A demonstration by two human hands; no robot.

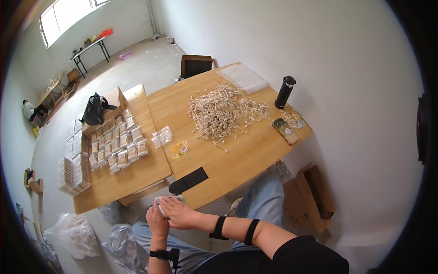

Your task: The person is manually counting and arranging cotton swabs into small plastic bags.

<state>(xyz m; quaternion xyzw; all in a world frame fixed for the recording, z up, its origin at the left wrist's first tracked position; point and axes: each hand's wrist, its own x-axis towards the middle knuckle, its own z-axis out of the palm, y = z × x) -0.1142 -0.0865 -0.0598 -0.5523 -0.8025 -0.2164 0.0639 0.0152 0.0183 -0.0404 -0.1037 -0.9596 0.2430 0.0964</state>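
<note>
Both my hands meet over my lap, just off the near edge of the wooden table [237, 160]. Between them is a small whitish packet [159, 200], mostly covered by my fingers, so its contents cannot be made out. My left hand [157, 223] grips it from the left side. Laid across its top, my right hand [181, 215] presses on it with fingers together. On the table beyond them lie a black flat strip [189, 181], a few yellow-and-white cards [179, 149] and several clear plastic bags [162, 136]. A large loose heap of cotton swabs [219, 112] spreads farther back.
Rows of filled cotton swab packets [119, 142] cover the left table beside a cardboard box with a black bag [94, 109]. A black bottle [285, 92] and phone [285, 131] stand right. Open cartons [306, 201] and stuffed plastic bags [75, 235] sit on the floor. A person sits far left.
</note>
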